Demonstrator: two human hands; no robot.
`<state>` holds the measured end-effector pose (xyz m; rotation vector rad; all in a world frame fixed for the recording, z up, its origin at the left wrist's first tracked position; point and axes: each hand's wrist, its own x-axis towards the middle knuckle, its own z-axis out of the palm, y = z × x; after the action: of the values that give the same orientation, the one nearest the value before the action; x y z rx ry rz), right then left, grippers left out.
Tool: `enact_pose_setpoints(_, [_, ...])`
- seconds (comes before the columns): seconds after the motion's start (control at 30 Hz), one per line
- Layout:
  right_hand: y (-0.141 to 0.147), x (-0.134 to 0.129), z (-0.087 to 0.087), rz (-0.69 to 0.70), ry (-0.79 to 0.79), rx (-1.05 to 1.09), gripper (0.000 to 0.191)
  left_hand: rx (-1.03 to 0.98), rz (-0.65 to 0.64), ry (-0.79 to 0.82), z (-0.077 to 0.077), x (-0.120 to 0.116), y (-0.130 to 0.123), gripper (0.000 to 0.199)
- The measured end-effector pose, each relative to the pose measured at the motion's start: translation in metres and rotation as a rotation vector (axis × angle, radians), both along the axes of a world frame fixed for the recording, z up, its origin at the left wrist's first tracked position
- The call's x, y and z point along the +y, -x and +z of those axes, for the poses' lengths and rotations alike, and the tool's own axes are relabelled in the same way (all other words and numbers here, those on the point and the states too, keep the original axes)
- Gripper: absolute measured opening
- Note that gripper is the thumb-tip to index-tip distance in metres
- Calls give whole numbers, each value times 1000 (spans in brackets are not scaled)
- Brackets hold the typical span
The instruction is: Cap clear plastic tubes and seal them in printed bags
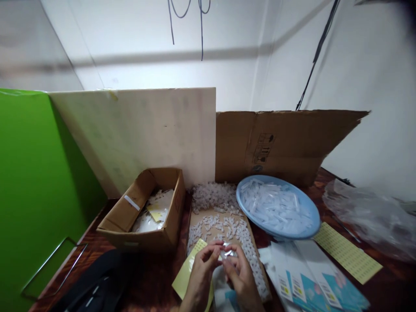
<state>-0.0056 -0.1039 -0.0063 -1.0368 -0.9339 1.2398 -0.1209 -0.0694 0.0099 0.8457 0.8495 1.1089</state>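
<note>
Close together at the bottom middle, my left hand (205, 262) and my right hand (238, 268) both pinch a small, shiny clear plastic piece (229, 251); its exact kind is too small to make out. Beneath my left hand lies a yellow sticker sheet (184, 277). A white and blue packet (221, 294) shows partly between my wrists. Just beyond my fingers, a cardboard sheet (208, 213) carries many small whitish plastic pieces (238, 227), heaped densely at its far end.
On the left stands an open cardboard box (177, 216) with white and yellow scraps inside. A light blue basin (316, 219) full of clear plastic pieces sits right, near printed packets (308, 273), another yellow sticker sheet (349, 253) and a plastic bag (367, 216). Cardboard panels (276, 143) stand behind.
</note>
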Motion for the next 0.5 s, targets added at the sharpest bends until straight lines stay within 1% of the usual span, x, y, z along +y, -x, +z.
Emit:
enact_pose_setpoints(0.23, [-9,10,3,116,127,243,52,-122,-12,31,-9,7,-6,32])
enact_pose_setpoints(0.37, [-8,20,2,167,230,437,54,-117,27,74,-22,13,-7,40])
enact_pose_setpoints(0.43, [-7,26,3,188,312,540,54,-86,43,57,-31,15,-5,44])
enact_pose_setpoints(0.5, [-6,31,5,210,412,634,53,65,30,-46,-38,17,-2,50])
